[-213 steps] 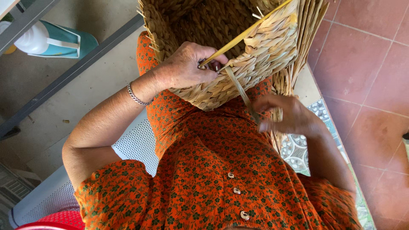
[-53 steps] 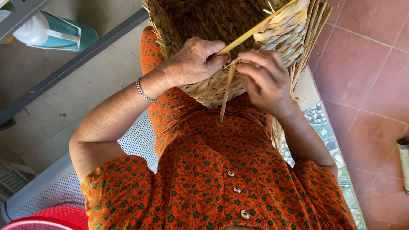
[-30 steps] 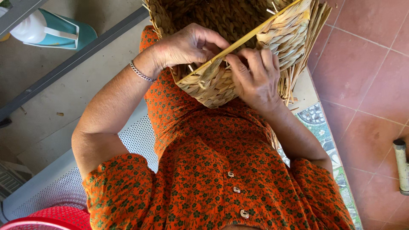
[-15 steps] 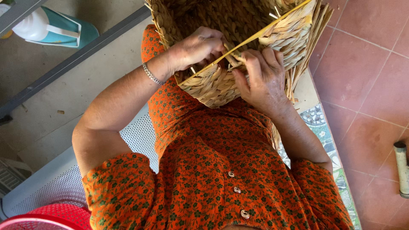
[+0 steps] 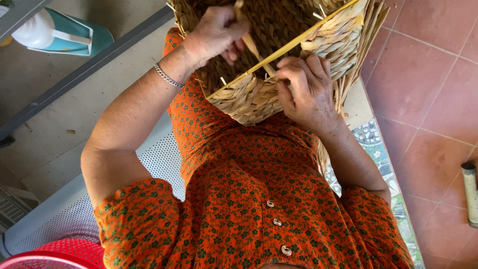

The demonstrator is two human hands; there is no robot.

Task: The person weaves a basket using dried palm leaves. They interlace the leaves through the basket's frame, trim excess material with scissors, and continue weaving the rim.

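While half-woven, basket [image 5: 259, 94] in both hands [image 5: 308, 84].

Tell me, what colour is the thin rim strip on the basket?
Yellow. The strip runs along the basket edge, clearest in the head view.

A half-woven basket of pale dried straw [image 5: 259, 97] rests on the lap of a person in an orange floral dress [image 5: 249, 199], with a thin yellow strip [image 5: 303, 37] running along its rim. The left hand [image 5: 216, 32] pinches a loose straw strand [image 5: 249, 42] over the basket's dark inside, while the right hand [image 5: 308, 89] grips the rim, fingers [image 5: 294, 74] curled. A teal and white plastic jug [image 5: 55, 35] lies on the concrete floor at upper left.
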